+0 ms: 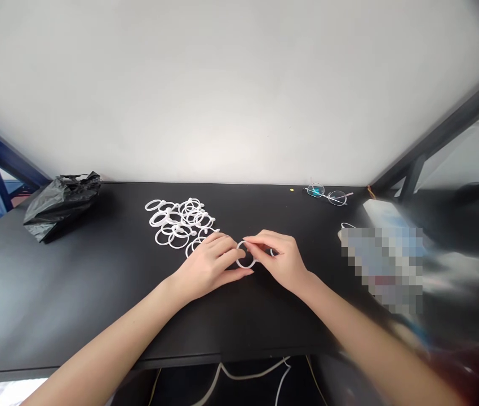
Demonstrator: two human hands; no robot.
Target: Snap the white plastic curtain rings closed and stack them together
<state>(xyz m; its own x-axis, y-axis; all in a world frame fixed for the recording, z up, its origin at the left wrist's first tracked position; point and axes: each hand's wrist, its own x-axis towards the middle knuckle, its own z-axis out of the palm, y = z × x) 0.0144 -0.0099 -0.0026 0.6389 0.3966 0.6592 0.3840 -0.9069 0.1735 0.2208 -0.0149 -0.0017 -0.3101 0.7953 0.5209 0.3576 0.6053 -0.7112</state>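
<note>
Between both hands, just over the black table, is a thin white plastic ring [243, 266]. My left hand [208, 265] is closed on the ring's left side, its thumb low near the bottom edge. With thumb and forefinger, my right hand [284, 259] pinches the top right of the same ring. A second white ring [272, 252] shows partly behind the right hand; whether it touches that hand I cannot tell. Left of my hands lies a loose, overlapping pile of white rings [178, 228] with small knobs, its near end partly covered by my left hand.
A crumpled black plastic bag [62, 206] sits at the table's back left. Wire-framed glasses [327, 196] lie at the back right. A white box [381, 211] and blurred plastic packaging [459, 282] fill the right side. Cables [218, 375] hang below the front edge.
</note>
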